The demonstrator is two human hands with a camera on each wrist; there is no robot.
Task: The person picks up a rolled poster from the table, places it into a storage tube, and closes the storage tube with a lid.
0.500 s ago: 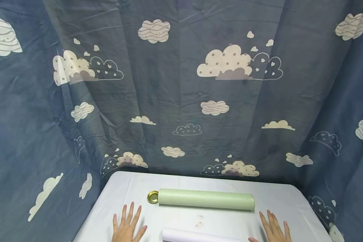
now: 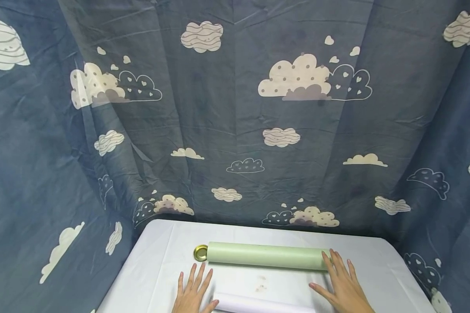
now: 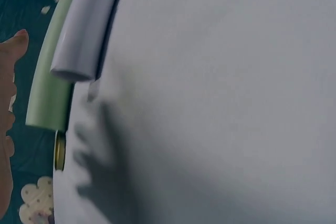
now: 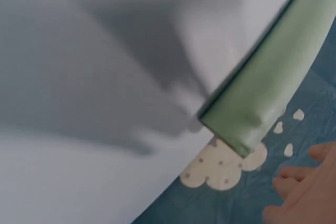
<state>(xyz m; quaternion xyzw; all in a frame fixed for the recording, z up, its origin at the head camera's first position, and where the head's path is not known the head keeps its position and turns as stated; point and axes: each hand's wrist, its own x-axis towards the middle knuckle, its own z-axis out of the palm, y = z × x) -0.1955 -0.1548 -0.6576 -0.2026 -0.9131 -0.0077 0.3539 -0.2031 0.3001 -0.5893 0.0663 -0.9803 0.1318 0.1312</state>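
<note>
A pale green roll (image 2: 266, 255) lies across the white table, with a round gold tin or lid (image 2: 200, 253) at its left end. Nearer the front lies a white roll (image 2: 258, 303), cut off by the head view's lower edge. My left hand (image 2: 192, 290), fingers spread, is over the white roll's left end, below the gold piece. My right hand (image 2: 341, 282) has its fingers spread too; in the head view its fingertips overlap the green roll's right end. The right wrist view shows a gap between that hand (image 4: 307, 190) and the green roll (image 4: 257, 98).
The white-covered table (image 2: 164, 243) has rounded far corners. A dark blue curtain (image 2: 203, 117) with cloud prints hangs behind it and along both sides. Small brownish marks (image 2: 261, 284) show on the cloth between the two rolls.
My left hand has moved right, to the white roll's left end. My right hand has moved forward and left, to over the green roll's right end. The rolls stay put.
</note>
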